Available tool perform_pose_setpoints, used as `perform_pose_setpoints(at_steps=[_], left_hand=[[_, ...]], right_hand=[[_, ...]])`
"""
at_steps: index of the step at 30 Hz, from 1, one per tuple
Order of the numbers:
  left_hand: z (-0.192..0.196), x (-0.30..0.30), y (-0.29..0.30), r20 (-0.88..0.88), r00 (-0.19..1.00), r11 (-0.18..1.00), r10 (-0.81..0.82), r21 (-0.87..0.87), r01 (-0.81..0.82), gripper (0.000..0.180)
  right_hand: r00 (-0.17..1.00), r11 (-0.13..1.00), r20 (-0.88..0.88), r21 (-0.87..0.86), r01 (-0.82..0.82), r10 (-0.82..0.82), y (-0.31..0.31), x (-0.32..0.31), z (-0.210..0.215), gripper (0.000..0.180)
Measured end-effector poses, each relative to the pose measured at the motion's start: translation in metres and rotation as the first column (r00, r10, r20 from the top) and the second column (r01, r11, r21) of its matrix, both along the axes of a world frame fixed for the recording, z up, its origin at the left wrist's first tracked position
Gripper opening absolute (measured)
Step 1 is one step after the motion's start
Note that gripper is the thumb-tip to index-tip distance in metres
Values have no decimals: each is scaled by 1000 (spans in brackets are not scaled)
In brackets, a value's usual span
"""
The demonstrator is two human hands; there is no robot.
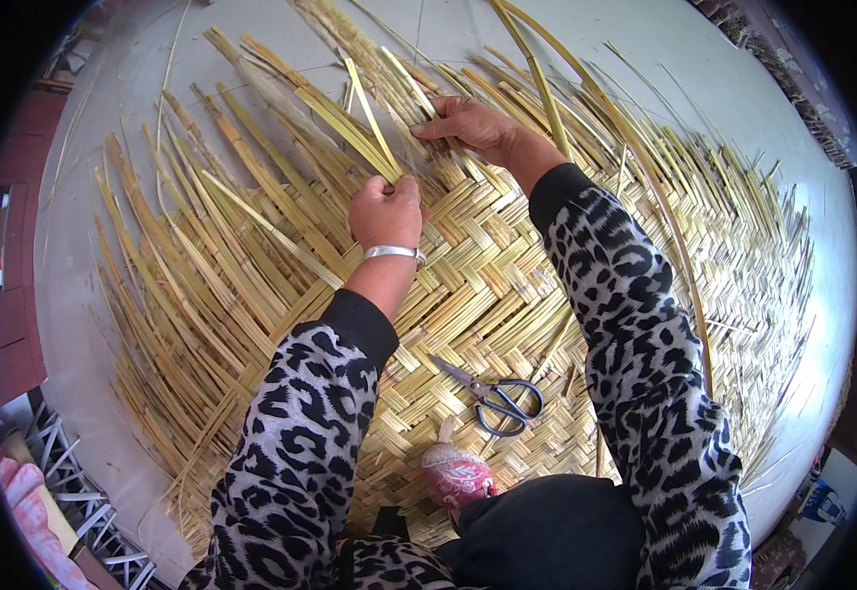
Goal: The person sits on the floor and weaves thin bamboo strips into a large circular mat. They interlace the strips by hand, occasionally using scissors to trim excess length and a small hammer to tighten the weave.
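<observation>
A large mat of flattened, split reed strips lies under me, woven in a slanting pattern with long loose ends along its far and left sides. My left hand, with a silver bangle at the wrist, is closed on yellow-green reed strips at the weave's far edge. Just to the right and farther off, my right hand has its thumb and fingers closed around several pale reed strips that stick up and away. The strips' lower ends are partly hidden by my hands.
Dark-handled scissors lie on the mat between my forearms. A pink patterned shoe rests on the mat below them. Pale floor tiles surround the mat. Reddish-brown furniture stands left, a white lattice rack at lower left.
</observation>
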State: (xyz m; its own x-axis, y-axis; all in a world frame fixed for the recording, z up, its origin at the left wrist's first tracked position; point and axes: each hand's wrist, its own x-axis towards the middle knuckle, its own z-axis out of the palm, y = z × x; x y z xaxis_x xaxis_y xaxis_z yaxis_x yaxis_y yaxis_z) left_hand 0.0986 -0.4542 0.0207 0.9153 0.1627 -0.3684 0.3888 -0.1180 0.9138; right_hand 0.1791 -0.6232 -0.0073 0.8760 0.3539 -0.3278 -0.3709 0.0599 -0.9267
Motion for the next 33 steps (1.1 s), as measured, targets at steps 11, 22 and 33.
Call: perform_pose_setpoints(at_steps=[11, 22, 33], left_hand=[[-29, 17, 5, 186, 883, 814, -431, 503, 291, 25], [-17, 34, 10, -40, 782, 680, -622, 467, 565, 23], [-40, 50, 12, -62, 736, 654, -674, 415, 633, 13]], right_hand=[[1000, 936, 27, 350, -20, 11, -8, -6, -1, 20], [971, 953, -96, 194, 232, -217, -19, -21, 12, 15], [968, 970, -50, -29, 243, -244, -29, -23, 6, 19]])
